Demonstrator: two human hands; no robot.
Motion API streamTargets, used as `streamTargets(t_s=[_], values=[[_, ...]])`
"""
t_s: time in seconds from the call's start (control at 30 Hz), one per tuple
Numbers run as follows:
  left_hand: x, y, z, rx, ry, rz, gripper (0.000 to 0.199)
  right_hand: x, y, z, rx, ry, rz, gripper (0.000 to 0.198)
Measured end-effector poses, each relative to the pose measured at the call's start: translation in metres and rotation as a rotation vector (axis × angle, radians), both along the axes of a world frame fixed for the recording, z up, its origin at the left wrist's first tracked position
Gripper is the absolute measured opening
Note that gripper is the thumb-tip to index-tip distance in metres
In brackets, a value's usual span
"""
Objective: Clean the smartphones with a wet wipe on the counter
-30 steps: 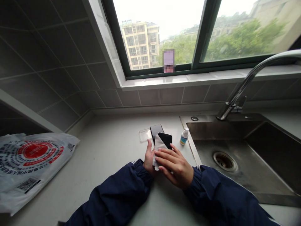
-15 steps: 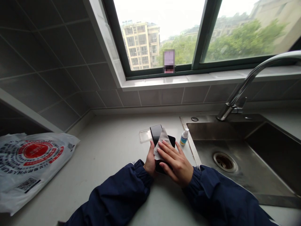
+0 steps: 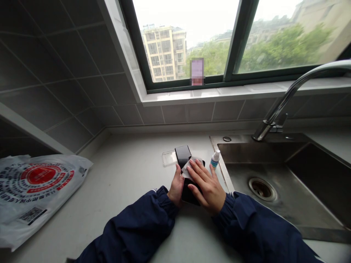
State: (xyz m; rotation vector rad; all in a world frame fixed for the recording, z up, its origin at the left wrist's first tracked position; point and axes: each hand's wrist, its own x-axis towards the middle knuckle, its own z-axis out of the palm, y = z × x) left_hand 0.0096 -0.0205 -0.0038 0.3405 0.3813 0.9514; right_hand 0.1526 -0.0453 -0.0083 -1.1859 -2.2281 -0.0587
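Observation:
My left hand [image 3: 176, 185] grips the left edge of a black phone [image 3: 188, 192] lying on the pale counter [image 3: 131, 175]. My right hand [image 3: 206, 184] presses a small white cloth [image 3: 189, 164] flat onto the far end of the phone, fingers spread over it. Just beyond lie a second black slab [image 3: 182, 154] and a clear phone case [image 3: 169, 158]. A small white spray bottle with a blue label [image 3: 215, 159] stands right of my fingertips, at the sink's edge.
A steel sink [image 3: 276, 179] with a drain [image 3: 260, 187] and a curved tap [image 3: 285, 98] fills the right. A white plastic bag with red print [image 3: 35, 190] lies at the far left. Grey tiled wall and a window ledge [image 3: 219, 93] rise behind.
My right hand slid the white cloth from the near part of the phone toward its far end. The cloth now lies flatter under my fingers. My left hand stayed on the phone's edge.

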Motion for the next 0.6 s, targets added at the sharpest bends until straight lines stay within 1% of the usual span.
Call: streamTargets(t_s=[0.17,0.27,0.6], values=[[0.0001,-0.0006,0.0057,-0.018,-0.009,-0.021,0.07,0.0017,0.0017,-0.0005,-0.015,0.026,-0.019,0.055],[0.0001,-0.0008,0.0083,-0.041,-0.015,-0.011,0.071,0.0022,0.0021,-0.0004,-0.018,0.029,-0.023,0.053],[-0.0029,0.0015,0.0007,-0.001,-0.032,-0.033,0.073,0.0022,0.0025,-0.001,-0.027,0.038,-0.021,0.052]])
